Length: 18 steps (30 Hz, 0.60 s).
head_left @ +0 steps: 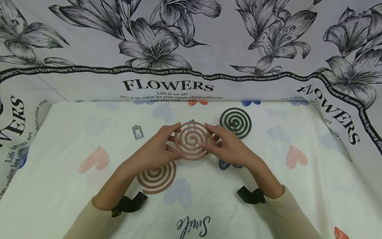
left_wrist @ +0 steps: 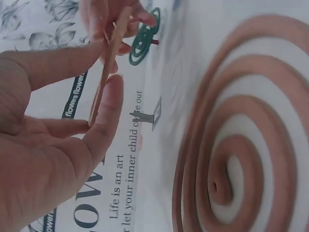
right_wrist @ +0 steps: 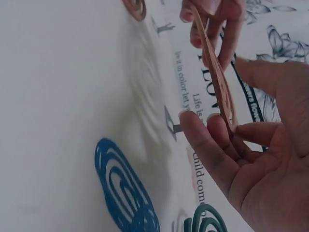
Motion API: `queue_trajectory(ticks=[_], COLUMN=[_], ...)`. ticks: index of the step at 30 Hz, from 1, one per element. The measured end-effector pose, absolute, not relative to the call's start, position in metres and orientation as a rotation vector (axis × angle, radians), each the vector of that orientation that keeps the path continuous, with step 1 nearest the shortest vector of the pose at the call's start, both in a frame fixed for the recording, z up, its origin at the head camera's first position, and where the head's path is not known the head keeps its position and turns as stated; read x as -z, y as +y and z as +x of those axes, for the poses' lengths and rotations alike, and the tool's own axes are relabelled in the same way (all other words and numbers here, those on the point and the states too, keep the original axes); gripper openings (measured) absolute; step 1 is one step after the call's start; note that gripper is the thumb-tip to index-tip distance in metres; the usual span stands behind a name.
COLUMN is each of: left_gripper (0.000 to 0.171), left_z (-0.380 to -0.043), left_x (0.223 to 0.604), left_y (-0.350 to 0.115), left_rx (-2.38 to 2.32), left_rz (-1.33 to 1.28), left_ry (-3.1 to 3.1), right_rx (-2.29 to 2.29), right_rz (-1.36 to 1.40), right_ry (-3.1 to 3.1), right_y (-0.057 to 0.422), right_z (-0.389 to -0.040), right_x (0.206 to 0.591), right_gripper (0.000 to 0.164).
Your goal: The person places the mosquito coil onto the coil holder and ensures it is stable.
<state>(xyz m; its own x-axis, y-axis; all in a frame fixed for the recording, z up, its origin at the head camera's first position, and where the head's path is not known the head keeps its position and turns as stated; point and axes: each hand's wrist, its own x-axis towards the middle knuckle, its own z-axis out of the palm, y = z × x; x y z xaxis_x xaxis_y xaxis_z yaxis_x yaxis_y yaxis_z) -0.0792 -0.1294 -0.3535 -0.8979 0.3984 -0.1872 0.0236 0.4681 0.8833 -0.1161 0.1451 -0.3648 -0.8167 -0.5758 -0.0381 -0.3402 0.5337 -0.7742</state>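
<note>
Both hands hold one brown mosquito coil [head_left: 193,137] by its opposite edges, above the cloth. My left hand [head_left: 159,146] pinches its left rim between thumb and fingers. On the other side, my right hand [head_left: 228,144] grips the right rim, the thumb over the near face. A second brown mosquito coil [left_wrist: 219,181] lies on the cloth, partly covered by the left forearm in the head view. Beyond the right hand is a dark green mosquito coil [head_left: 235,122]. One small metal stand [head_left: 192,124] shows behind the held coil; another metal stand [head_left: 138,131] lies left of it.
A white cloth [head_left: 59,186] printed with hearts and the word Smile covers the table. Behind it rises a floral cloth [head_left: 226,43]. Black straps [head_left: 129,202] sit at both wrists below beige sleeves [head_left: 92,220].
</note>
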Motion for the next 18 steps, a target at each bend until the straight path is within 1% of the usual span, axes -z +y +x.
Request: queue_trajectory(ticks=[2,9,15,18], left_gripper=[0.093,0.078,0.062,0.057], left_z=[-0.083,-0.093,-0.105,-0.111], left_x=[0.352,0.354,0.356,0.351], left_y=[-0.132,-0.133,-0.13,-0.13], left_rx=[-1.463,-1.62,-1.822,-1.863], left_rz=[0.313,0.2,0.082,0.053], left_ry=[2.311,2.219,2.046,2.042], right_rx=[1.173,1.176,1.146,1.157], right_rz=[-0.752,-0.672,-0.642,-0.634], right_ry=[2.509,2.635,2.7,2.69], right_y=[0.141,0.127,0.122,0.12], right_z=[-0.118,-0.123,-0.128,-0.131], right_x=[0.365,0.361,0.357,0.355], right_gripper=[0.073,0.067,0.067,0.067])
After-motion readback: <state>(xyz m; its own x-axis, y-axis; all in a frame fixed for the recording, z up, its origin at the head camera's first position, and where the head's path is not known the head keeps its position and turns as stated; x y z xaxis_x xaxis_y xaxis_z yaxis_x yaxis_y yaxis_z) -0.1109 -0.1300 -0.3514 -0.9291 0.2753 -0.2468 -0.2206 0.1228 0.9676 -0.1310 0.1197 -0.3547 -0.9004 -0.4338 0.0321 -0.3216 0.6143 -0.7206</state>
